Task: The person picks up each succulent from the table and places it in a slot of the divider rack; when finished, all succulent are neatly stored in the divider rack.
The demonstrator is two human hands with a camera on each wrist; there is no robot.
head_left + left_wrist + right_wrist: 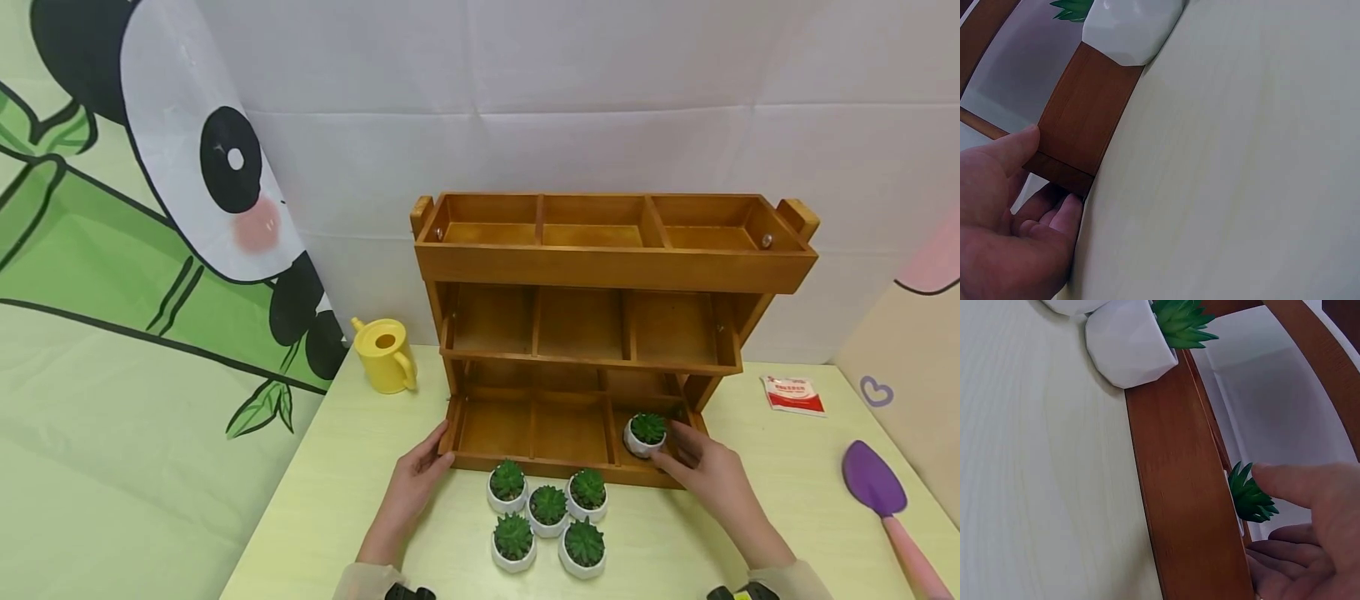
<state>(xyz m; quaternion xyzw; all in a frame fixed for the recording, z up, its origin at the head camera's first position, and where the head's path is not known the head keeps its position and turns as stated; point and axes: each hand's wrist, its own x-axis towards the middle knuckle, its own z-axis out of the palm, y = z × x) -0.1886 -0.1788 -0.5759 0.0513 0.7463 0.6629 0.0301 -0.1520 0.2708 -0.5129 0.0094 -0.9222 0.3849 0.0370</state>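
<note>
A brown wooden three-tier shelf (615, 267) with divided compartments stands on the table. My left hand (420, 471) holds the front left corner of its bottom tier, with the thumb (1022, 147) on the top edge and fingers curled against the outer side. In the bottom right compartment sits a potted succulent (643, 435) in a white pot, leaning slightly. My right hand (705, 467) is at this pot's right side, thumb and fingers spread, the thumb tip at the pot. Several more succulents (547, 510) in white faceted pots are grouped before the shelf.
A yellow watering can (386, 357) stands left of the shelf. To the right lie a red and white packet (793, 396) and a purple trowel (876, 479) with a pink handle. Behind is a pale wall cloth (600, 108) with a panda print at left.
</note>
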